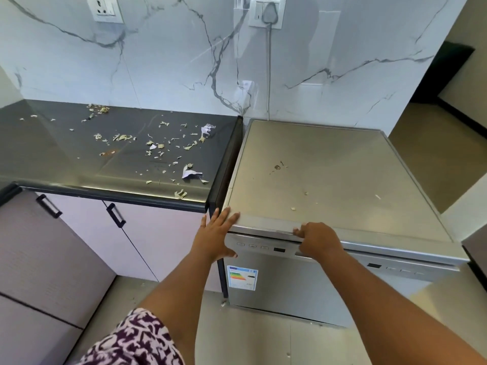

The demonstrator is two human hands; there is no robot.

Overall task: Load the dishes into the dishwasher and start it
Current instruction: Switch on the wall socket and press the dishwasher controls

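A silver freestanding dishwasher stands to the right of the dark counter, with its door closed. My left hand lies flat with straight fingers against the machine's front left top corner. My right hand has its fingers curled over the top edge of the door at the handle recess, in the middle of the control strip. No dishes are in view.
The dark counter on the left is strewn with several vegetable peels and paper scraps. Pale cabinet doors with black handles sit below it. A plug and cable hang on the marble wall behind. Tiled floor lies below.
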